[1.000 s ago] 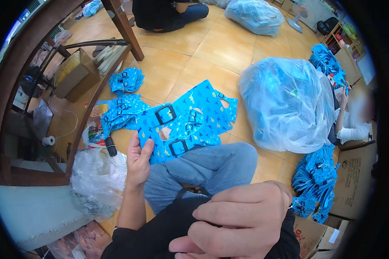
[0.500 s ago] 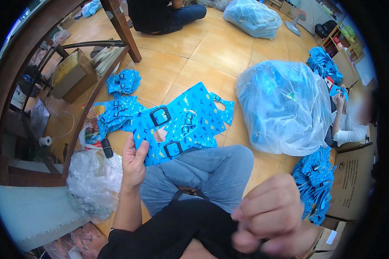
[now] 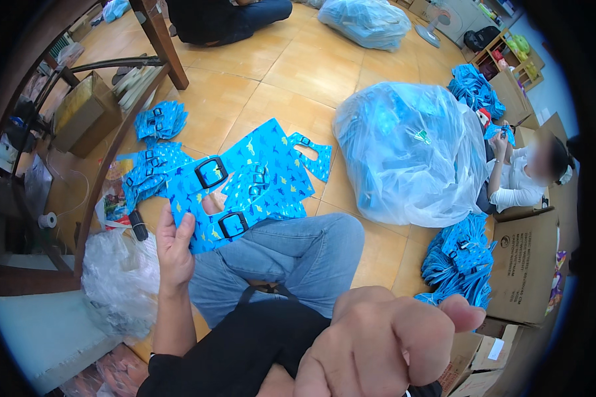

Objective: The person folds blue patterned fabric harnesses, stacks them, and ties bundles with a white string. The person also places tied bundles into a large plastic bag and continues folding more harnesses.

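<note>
Blue figure-printed sheet with black rectangular buckles [image 3: 242, 162] is held over the blue denim-clad legs [image 3: 278, 255], its near left corner pinched by the left hand [image 3: 175, 248], thumb on the upper face; that edge grip seems to keep the buckles uncovered. The right hand [image 3: 384, 341], close to the camera, is mostly curled; whether it holds anything cannot be told. Matching blue buckled piles [image 3: 151, 171] lie on the tan tiled floor [image 3: 298, 73], apparently kept within reach.
</note>
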Demonstrator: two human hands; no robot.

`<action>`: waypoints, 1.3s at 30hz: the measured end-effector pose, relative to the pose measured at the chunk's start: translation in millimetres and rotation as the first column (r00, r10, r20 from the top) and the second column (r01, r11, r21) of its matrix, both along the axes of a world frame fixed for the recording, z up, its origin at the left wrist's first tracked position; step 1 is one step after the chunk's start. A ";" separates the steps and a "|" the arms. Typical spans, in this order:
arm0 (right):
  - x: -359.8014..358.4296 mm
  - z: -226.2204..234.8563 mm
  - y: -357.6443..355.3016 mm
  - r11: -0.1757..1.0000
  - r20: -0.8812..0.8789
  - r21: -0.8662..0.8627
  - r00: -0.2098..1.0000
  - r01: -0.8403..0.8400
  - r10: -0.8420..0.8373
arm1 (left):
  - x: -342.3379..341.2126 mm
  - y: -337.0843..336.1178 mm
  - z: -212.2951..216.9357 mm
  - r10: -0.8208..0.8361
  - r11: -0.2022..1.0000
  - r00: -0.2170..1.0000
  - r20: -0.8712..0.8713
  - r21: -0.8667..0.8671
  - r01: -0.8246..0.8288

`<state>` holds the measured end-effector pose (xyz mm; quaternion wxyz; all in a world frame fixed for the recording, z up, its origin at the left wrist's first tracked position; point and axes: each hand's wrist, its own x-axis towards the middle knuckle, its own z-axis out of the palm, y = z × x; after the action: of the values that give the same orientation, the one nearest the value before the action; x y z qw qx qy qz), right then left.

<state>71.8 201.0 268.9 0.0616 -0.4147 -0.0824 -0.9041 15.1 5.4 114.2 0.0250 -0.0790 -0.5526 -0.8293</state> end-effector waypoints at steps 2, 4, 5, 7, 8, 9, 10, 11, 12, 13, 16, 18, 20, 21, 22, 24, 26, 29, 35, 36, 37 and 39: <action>2.6 -4.4 4.9 0.999 -0.011 0.042 1.000 -0.006 0.006 | -0.2 -0.2 -0.3 -0.011 1.000 1.000 0.000 -0.001 0.011; 4.0 -7.2 11.9 0.992 -0.066 0.101 0.995 0.075 -0.069 | -0.3 0.5 -0.1 0.003 1.000 1.000 0.005 -0.005 -0.003; 4.5 -6.7 16.0 0.982 -0.076 0.145 0.991 0.123 -0.113 | -0.6 1.1 0.2 -0.015 1.000 1.000 0.000 -0.008 0.015; 0.5 -6.6 13.9 0.932 -0.135 0.166 0.943 0.323 -0.303 | -0.8 1.4 1.0 -0.005 1.000 1.000 0.012 0.007 0.005; -0.2 -5.2 10.2 0.872 -0.171 0.138 0.878 0.470 -0.447 | -0.5 1.5 1.5 -0.022 1.000 1.000 -0.001 -0.006 0.022; -5.1 -5.5 4.8 0.787 -0.201 0.030 0.775 0.617 -0.600 | -0.9 1.7 1.8 -0.024 1.000 1.000 0.004 -0.008 0.024; -7.1 -5.3 1.6 0.674 -0.194 -0.084 0.651 0.734 -0.734 | -0.7 1.7 2.3 -0.018 1.000 0.999 0.031 -0.002 0.018; -14.7 -7.9 -6.1 0.513 -0.147 -0.261 0.491 0.818 -0.859 | -0.8 1.8 2.8 -0.028 1.000 0.999 0.019 0.010 0.028; -11.3 -5.5 5.0 0.597 -0.260 -0.152 0.551 0.787 -0.793 | -0.8 1.8 3.3 -0.032 0.999 0.999 0.003 -0.003 0.032; -10.0 -3.6 13.6 0.657 -0.360 -0.024 0.607 0.754 -0.709 | -0.9 2.2 3.7 -0.035 0.999 0.999 0.000 0.001 0.035; -2.8 -10.2 44.1 0.690 -0.514 0.227 0.687 0.687 -0.514 | -0.1 4.3 5.5 -0.013 1.000 1.000 0.007 0.001 0.013; -4.3 -26.3 57.1 0.695 -0.482 0.290 0.728 0.658 -0.488 | 0.2 4.9 7.6 0.010 1.000 1.000 0.011 0.004 -0.010; -8.1 -44.8 61.1 0.482 -0.364 0.409 0.623 0.775 -0.693 | 1.3 4.6 10.1 0.001 1.000 0.999 0.036 0.029 -0.002; -11.8 -54.5 61.6 0.281 -0.269 0.622 0.537 0.731 -0.800 | 1.9 4.3 11.1 0.015 0.998 0.998 0.067 0.056 -0.019; -20.2 -65.7 63.5 -0.050 -0.359 0.769 0.366 0.637 -0.859 | 2.1 4.2 11.6 0.003 0.999 0.998 0.060 0.046 -0.005; -51.0 -91.0 68.6 -0.545 -0.642 0.743 0.183 0.390 -0.745 | 1.7 4.4 11.9 0.002 0.998 0.997 0.082 0.061 -0.007; -58.1 -114.3 67.1 -0.522 -0.596 0.800 0.294 0.297 -0.747 | 0.8 5.7 11.0 -0.030 0.998 0.995 0.090 0.052 0.026; -50.9 -139.5 69.2 -0.344 -0.364 0.930 0.463 0.130 -0.808 | -0.7 9.7 9.3 -0.040 0.998 0.994 0.104 0.050 0.035; -43.2 -149.0 81.2 -0.202 -0.222 0.975 0.496 0.096 -0.839 | -2.6 10.2 6.5 -0.088 0.996 0.991 0.102 0.040 0.084; -45.0 -147.7 79.9 -0.227 -0.249 0.968 0.467 0.105 -0.848 | -2.5 11.0 5.0 -0.088 0.995 0.990 0.113 0.046 0.083; -47.7 -145.9 78.1 -0.251 -0.275 0.961 0.440 0.114 -0.855 | -2.5 11.8 3.4 -0.088 0.995 0.988 0.124 0.057 0.082; -50.8 -141.5 71.2 -0.696 -0.729 0.680 0.110 0.233 -0.675 | -0.5 16.6 -0.3 -0.065 0.998 0.987 0.144 0.035 0.061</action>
<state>21.0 272.2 127.4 -0.3034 -0.0064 0.8220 -0.4819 14.5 22.0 114.0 -0.0403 -0.0354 -0.5374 -0.8416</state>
